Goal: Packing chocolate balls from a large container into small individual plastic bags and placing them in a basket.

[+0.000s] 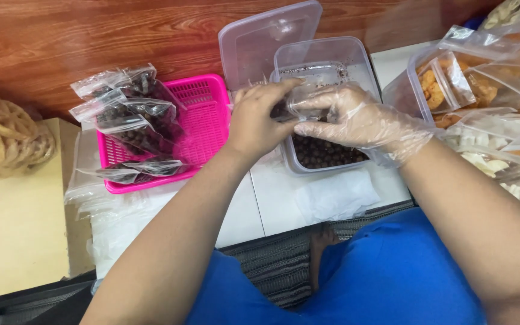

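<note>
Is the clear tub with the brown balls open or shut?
Open. The clear tub has no lid on; its lid leans behind it.

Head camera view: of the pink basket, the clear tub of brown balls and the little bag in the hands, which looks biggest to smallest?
1. Pink basket
2. Clear tub, close in size to the basket and partly hidden by the hands
3. Small bag, clearly smallest

Both hands meet over open tub (326,153) of small balls at desk (272,204) centre. Tub lid (260,42) behind. Basket (203,120) left of tub, filled bags (133,114) in it. Bagged snacks (489,90) right. Ring crackers (4,135) far left.
</note>
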